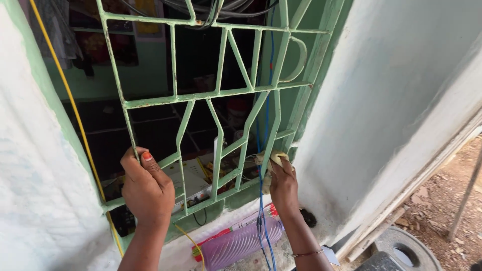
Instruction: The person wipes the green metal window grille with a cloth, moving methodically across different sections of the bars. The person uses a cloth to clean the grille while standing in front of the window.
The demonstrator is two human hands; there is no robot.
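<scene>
A pale green metal window grille [221, 93] fills a window opening in a whitewashed wall. My left hand [146, 188] grips one of its bars near the lower left, fingers wrapped round the bar. My right hand [282, 183] presses a small yellowish cloth [273, 159] against a slanted bar at the grille's lower right. Blue cables [262, 221] hang down just left of that hand.
A ribbed purple plastic object [241, 243] with a red-and-white strip lies on the sill below. A yellow cable [75, 108] runs down the left edge. Behind the grille is a dim room with boxes. At right stand a white wall [391, 90], planks and a round metal lid [409, 248].
</scene>
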